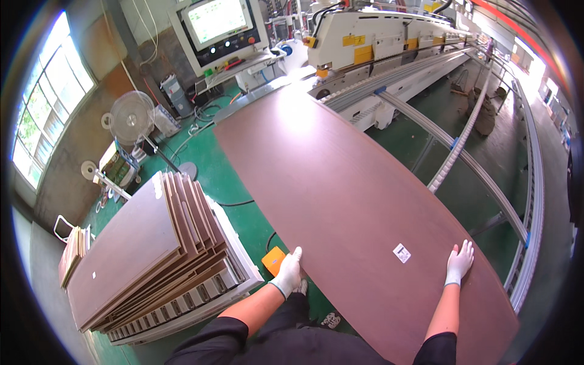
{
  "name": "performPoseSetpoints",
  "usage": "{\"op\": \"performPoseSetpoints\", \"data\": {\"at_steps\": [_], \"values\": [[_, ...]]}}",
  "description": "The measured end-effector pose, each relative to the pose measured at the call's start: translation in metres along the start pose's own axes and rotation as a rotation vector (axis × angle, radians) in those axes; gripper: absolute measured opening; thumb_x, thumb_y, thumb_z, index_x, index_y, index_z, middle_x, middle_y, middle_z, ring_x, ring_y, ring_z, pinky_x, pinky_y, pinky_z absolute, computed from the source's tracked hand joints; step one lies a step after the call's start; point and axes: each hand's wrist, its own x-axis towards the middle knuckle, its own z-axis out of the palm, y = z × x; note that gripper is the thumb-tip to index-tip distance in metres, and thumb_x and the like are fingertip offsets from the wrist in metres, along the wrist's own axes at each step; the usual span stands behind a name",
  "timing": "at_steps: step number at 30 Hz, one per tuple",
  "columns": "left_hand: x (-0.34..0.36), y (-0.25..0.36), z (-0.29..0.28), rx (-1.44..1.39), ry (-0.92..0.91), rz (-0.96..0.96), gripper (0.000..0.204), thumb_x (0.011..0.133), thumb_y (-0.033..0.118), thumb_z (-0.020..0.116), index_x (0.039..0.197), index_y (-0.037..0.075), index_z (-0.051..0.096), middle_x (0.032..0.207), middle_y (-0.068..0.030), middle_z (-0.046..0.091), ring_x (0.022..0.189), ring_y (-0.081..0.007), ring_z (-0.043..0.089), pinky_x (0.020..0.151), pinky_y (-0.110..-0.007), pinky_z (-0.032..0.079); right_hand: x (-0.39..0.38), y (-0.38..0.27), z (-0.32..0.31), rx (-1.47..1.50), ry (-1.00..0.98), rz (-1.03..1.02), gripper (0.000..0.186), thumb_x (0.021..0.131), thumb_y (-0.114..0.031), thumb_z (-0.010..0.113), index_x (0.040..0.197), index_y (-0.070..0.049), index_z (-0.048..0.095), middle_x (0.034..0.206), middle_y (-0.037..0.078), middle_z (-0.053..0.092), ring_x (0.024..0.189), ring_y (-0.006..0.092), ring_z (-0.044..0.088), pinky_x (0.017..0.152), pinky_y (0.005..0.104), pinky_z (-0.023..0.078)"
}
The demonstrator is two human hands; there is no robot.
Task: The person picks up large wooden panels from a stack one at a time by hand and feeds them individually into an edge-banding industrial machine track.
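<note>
A long brown panel (359,201) stretches from close in front of me to the machine at the far end, with a small white label (401,253) on its top. My left hand (288,274), in a white glove, is closed at the panel's left edge, thumb upward; its other fingers are mostly hidden. On the panel's right side my gloved right hand (460,264) lies flat, fingers stretched out, right of the label.
A stack of brown panels (131,243) stands at the left on a roller base, with an orange box (274,260) beside it. Farther off are a fan (132,118), a control screen (218,22) and a long white machine (377,42). A metal support frame (438,131) runs along the right.
</note>
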Motion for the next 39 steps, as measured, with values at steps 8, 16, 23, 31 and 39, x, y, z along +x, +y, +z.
{"op": "performPoseSetpoints", "data": {"at_steps": [8,16,23,31,39], "values": [[0.041,0.090,-0.027,0.497,-0.046,0.315,0.068,0.090,0.029,0.068,0.136,-0.011,0.037,0.131,-0.0213,0.053,0.122,-0.0291,0.051,0.104,-0.037,0.040,-0.110,-0.010,-0.021,0.124,0.027,-0.080,0.047,0.095,-0.021,0.054,0.137,-0.001,0.049,0.146,0.019,0.044,0.136,0.0371,0.039,0.113,0.0457,0.030],[0.134,0.263,-0.046,1.698,0.290,0.976,0.044,0.086,0.044,0.062,0.077,0.002,0.069,0.134,-0.0255,0.050,0.131,-0.0372,0.041,0.114,-0.047,0.023,-0.296,-0.047,-0.116,-0.369,0.173,0.597,0.054,0.084,-0.035,0.068,0.122,0.002,0.059,0.124,0.023,0.059,0.111,0.0270,0.060,0.092,0.0428,0.049],[0.206,0.350,0.009,1.722,0.222,1.126,0.059,0.087,0.040,0.060,0.134,0.005,0.050,0.144,-0.0176,0.045,0.137,-0.0347,0.035,0.114,-0.047,0.024,-0.243,-0.106,-0.126,-0.331,0.067,0.663,0.052,0.091,-0.036,0.060,0.128,0.000,0.055,0.128,0.024,0.056,0.118,0.0278,0.057,0.096,0.0437,0.047],[0.231,0.332,0.044,1.990,0.211,0.927,0.067,0.094,0.046,0.047,0.148,0.009,0.035,0.156,-0.0148,0.029,0.145,-0.0346,0.022,0.119,-0.047,0.013,-0.207,-0.115,-0.100,-0.334,-0.017,0.592,0.051,0.093,-0.035,0.057,0.130,0.000,0.053,0.129,0.025,0.055,0.119,0.0287,0.056,0.097,0.0443,0.047],[0.247,0.332,0.056,2.000,0.304,0.905,0.067,0.093,0.046,0.049,0.147,0.008,0.037,0.155,-0.0153,0.030,0.145,-0.0352,0.022,0.119,-0.047,0.013,-0.186,-0.115,-0.079,-0.321,-0.102,0.606,0.050,0.094,-0.034,0.054,0.131,0.001,0.052,0.129,0.025,0.055,0.119,0.0295,0.056,0.097,0.0448,0.046]]}}
